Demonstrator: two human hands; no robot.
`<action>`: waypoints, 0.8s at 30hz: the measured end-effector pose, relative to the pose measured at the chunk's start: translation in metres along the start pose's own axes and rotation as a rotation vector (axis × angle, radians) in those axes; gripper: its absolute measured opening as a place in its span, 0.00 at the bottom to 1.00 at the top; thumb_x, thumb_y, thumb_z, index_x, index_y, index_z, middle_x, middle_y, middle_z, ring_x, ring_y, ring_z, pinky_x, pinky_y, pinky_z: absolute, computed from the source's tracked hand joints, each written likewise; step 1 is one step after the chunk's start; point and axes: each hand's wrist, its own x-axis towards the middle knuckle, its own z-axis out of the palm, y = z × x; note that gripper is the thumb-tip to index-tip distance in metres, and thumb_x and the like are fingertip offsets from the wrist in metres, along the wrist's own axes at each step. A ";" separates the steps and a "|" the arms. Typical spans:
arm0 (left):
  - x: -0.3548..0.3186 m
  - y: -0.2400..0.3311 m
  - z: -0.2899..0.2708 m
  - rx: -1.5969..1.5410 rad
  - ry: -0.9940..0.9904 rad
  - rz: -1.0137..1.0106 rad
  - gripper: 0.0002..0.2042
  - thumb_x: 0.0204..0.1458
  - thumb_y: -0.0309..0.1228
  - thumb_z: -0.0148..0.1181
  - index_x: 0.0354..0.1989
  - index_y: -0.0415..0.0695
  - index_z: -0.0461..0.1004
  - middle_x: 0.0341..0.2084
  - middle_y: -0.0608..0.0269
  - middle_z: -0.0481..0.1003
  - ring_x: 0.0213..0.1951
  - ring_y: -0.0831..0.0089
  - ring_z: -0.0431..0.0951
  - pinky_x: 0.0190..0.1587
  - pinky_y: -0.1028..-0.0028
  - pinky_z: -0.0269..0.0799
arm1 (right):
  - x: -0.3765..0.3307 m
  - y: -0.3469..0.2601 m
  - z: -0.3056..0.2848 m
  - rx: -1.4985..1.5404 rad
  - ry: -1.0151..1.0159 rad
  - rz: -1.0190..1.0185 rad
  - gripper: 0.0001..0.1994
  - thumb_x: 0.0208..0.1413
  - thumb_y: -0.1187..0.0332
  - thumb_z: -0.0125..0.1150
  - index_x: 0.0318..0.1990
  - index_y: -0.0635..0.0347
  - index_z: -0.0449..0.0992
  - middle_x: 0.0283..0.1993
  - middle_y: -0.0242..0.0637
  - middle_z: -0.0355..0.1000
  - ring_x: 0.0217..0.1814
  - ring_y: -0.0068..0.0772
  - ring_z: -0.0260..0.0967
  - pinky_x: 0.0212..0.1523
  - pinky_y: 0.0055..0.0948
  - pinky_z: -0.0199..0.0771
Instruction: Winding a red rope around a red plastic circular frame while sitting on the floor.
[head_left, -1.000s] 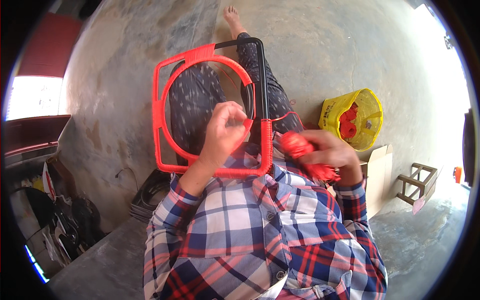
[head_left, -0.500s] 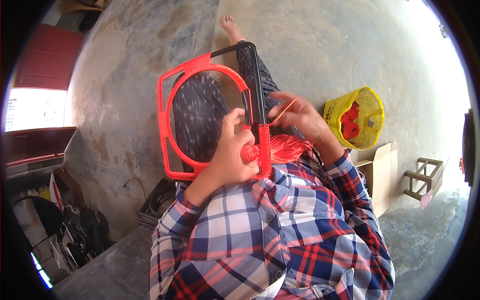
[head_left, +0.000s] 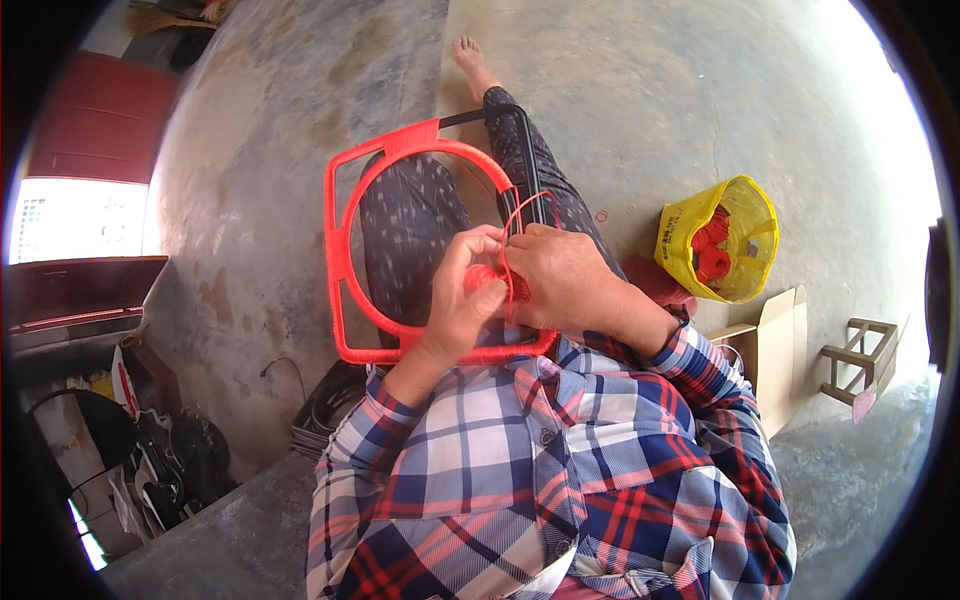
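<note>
1. Head view: I see the left hand (head_left: 462,290) closed around a small bundle of red cord (head_left: 488,280), pressing it against the right side of the frame (head_left: 345,265), approx. at the middle of that bar.
2. Right hand (head_left: 560,285) is pinching the cord, fingers closed on it; a thin loop (head_left: 520,205) rises from the fingers and curves up beside the black bar (head_left: 522,140) that is not wrapped yet.
3. To do this step well, I think the cord must stay tight and each turn must sit touching the one before, w/o gaps.
4. Frame rests on the lap, leaning on the legs; both hands touch it at its right side, close together.
5. Yellow bag (head_left: 725,240) w/ more red cord lies on the floor, well apart to the right.
</note>
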 end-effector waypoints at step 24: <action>-0.012 -0.014 -0.003 -0.204 0.224 -0.321 0.08 0.54 0.25 0.51 0.41 0.37 0.69 0.40 0.64 0.68 0.42 0.79 0.68 0.50 0.77 0.63 | -0.044 0.103 -0.051 1.739 1.297 0.031 0.12 0.55 0.65 0.56 0.45 0.59 0.72 0.42 0.35 0.75 0.46 0.32 0.73 0.51 0.36 0.72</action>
